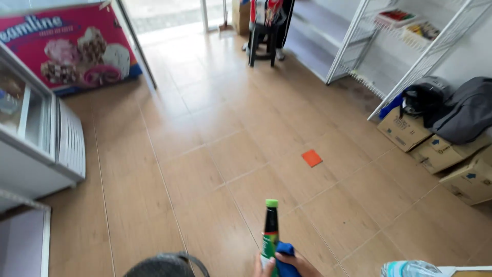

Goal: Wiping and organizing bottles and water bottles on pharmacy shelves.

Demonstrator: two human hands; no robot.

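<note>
Fingers (297, 262) of one hand (287, 265) curl around a blue cloth (285, 255) pressed against a dark bottle with a green cap (270, 228), held upright at the bottom edge of the view (which hand it is, I cannot tell). Beyond, an orange square (311, 158) lies on the tiled floor (205, 154), cardboard boxes (435, 149) sit at right, a freezer (41, 138) at left
</note>
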